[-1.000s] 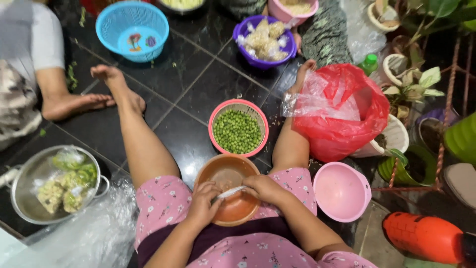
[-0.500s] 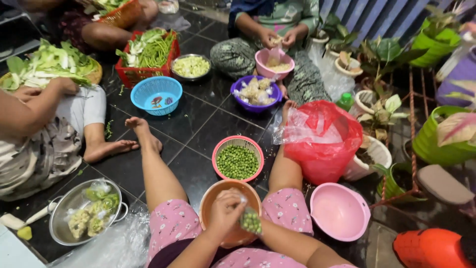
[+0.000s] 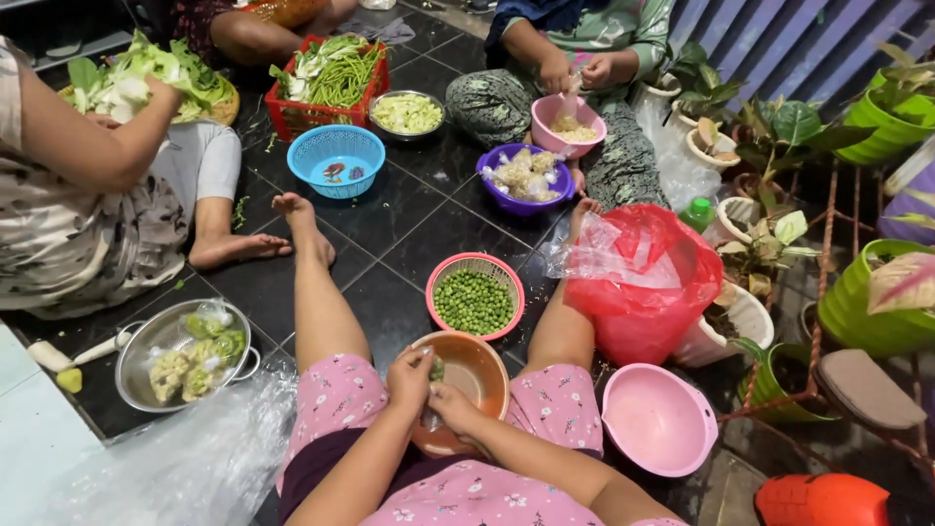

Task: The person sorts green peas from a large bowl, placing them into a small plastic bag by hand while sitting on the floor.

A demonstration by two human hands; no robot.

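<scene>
Since half a second ago both hands have come lower and closer together over the round orange-brown plastic bowl (image 3: 474, 375) that sits in my lap between the pink patterned shorts, and the view has tipped up enough to show more of the floor beyond. I read the left hand (image 3: 411, 378) as pinched shut on a small green pea pod (image 3: 436, 369) at the bowl's near-left rim, thumb and forefinger closed around it; the right hand (image 3: 454, 404) lies just beside it, touching the same rim, its fingers curled, though I cannot tell whether they grip the pod too or only steady it. The step in hand looks to me like shelling: the pod is being split open above this bowl. Just beyond the bowl stands a round pink plastic basket (image 3: 474, 298) heaped with loose green peas, and right of the bowl, near it, an empty pink plastic basin (image 3: 658, 419). Farther right of the bowl and beyond it slumps a red plastic bag (image 3: 643, 292). Left of the bowl, well apart, a steel colander (image 3: 185, 353) holds cut vegetables. My judgement is that the next move calls for a thumb pressed along the pod's seam, so the peas drop without scattering on the dark tiles.
</scene>
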